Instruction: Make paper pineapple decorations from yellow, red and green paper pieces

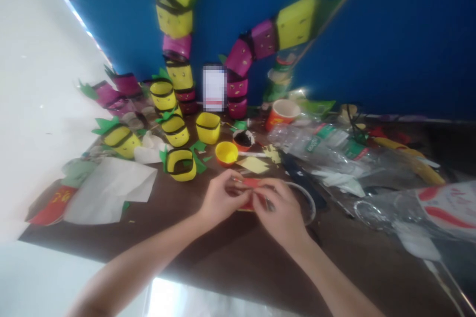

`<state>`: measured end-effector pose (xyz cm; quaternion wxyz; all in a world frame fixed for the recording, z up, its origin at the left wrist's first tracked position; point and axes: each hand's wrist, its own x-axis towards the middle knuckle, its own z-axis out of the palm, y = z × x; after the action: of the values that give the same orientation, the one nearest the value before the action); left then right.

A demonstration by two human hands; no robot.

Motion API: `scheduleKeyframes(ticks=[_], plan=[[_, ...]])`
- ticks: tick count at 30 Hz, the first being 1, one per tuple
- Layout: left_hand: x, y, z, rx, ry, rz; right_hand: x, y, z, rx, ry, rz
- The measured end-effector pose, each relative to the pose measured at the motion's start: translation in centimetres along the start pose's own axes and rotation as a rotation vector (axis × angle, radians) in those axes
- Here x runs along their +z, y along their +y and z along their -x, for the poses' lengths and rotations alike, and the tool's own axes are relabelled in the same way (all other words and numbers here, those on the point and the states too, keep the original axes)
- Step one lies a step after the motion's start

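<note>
Hands, two, bare: left hand (222, 198) and right hand (281, 210), fingertips brought close together, both pinched on one item. Wrists above the near part of the dark brown desk (223, 252).

Item held: small red piece (253, 183), largely covered by the fingers, full shape not discernible; located between near and back edges of the desk. Whether it touches the surface cannot be told.

Beside right hand: pale looped strip (311, 203), curving around the outer side.

Just beyond the hands: round cup, orange outside, yellow inside (226, 152); flat pale yellow scrap (253, 164), lying to its right.

Left of centre: yellow cup with black rim band (186, 174), upright; yellow squarish cup (208, 132), upright, farther toward the back edge.

Toward the left edge: white paper sheet (104, 193), flat; red pouch with yellow marks (54, 205), near the near-left corner.

Back edge: tall column of yellow and magenta cups (176, 45), against the blue panel (130, 15); second column, magenta and yellow (238, 59), bent to the right; red-and-white paper cup (284, 109), upright.

Right half: clear plastic bottles with green labels (316, 143), lying down.
</note>
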<state>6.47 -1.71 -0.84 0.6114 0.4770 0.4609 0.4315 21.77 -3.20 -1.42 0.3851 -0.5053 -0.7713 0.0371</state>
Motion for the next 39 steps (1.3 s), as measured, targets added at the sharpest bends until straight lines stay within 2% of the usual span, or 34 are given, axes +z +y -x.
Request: scheduleKeyframes(ticks=[5, 12, 16, 20, 26, 29, 34, 39], plan=[[0.1, 0.0, 0.0, 0.009, 0.018, 0.008, 0.0, -0.2, 0.0, -0.005, 0.013, -0.001], [0.2, 0.5, -0.2, -0.08, 0.018, 0.158, -0.1, -0.2, 0.0, -0.012, 0.013, -0.002], [0.1, 0.9, -0.5, -0.127, 0.068, 0.223, -0.1, -0.3, 0.0, 0.001, 0.009, 0.007], [-0.2, 1.1, -0.7, -0.161, 0.082, 0.292, -0.3, 0.2, 0.0, 0.056, 0.019, 0.038], [-0.4, 0.7, -0.7, -0.182, 0.05, 0.322, -0.2, 1.2, -0.1, 0.145, -0.05, 0.075], [-0.4, 0.9, -0.6, -0.173, 0.036, 0.321, -0.5, 0.5, -0.4, 0.203, -0.03, -0.012], [-0.1, 1.4, -0.4, -0.161, 0.0, 0.3, -1.3, -0.8, -1.0, 0.308, -0.133, -0.263], [0.0, 1.5, -0.3, -0.164, -0.028, 0.312, -1.3, -0.8, -1.0, 0.375, -0.139, -0.308]])
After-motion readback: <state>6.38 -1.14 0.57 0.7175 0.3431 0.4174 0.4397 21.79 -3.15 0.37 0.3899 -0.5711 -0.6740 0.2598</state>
